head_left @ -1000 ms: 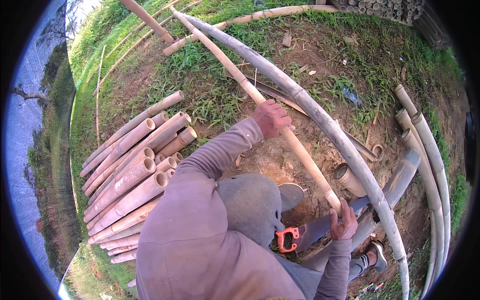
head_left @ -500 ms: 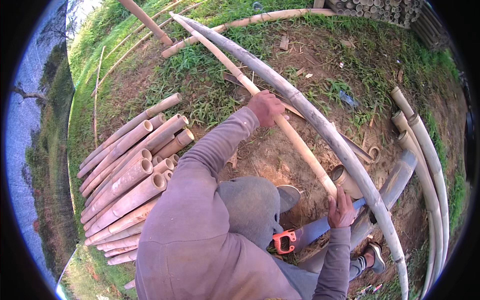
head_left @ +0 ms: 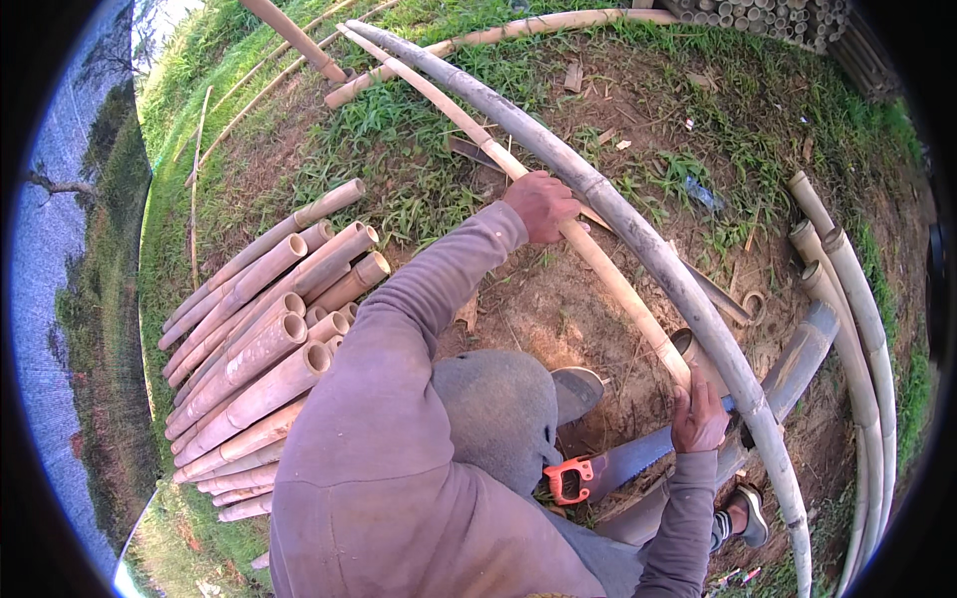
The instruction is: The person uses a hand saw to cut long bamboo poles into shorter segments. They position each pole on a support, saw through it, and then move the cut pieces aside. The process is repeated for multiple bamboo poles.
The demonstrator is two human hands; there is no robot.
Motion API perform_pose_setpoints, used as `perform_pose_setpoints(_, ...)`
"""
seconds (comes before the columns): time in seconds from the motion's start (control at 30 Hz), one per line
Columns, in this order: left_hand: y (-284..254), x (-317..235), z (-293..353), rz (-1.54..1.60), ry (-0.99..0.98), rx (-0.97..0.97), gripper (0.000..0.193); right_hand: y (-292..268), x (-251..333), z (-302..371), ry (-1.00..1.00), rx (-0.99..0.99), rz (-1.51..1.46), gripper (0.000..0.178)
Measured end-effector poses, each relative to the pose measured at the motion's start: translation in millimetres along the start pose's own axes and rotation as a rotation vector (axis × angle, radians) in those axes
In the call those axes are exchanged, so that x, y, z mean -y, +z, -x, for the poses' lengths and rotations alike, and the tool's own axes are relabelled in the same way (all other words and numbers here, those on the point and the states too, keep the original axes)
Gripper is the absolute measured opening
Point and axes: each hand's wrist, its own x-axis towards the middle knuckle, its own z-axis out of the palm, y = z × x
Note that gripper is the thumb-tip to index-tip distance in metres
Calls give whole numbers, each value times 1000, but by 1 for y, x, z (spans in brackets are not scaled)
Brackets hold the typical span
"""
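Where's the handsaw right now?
Head view, right of centre and low: the orange-handled handsaw has its handle beside the person's bent knee, its blade partly hidden behind the right hand.

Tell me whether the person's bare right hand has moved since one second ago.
Yes: the bare right hand has shifted upward in the view, nearer the short, hollow, tan bamboo section.
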Motion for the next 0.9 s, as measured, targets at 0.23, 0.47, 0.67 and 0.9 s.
perform_pose_setpoints(0.23,-8,-7,-9,2,-5,9,35,-9,-4,0,-15,-22,2,51)
perform_pose_setpoints(0.47,-6,-13,-13,-2,-15,13,32,-13,-9,5,-1,-8,15,52)
perform_pose_setpoints(0.67,-5,-14,-13,2,-6,9,31,-11,-11,7,-3,-7,19,53)
perform_pose_setpoints(0.9,-1,-16,-15,-7,-11,43,31,-16,-11,9,-6,-9,39,53)
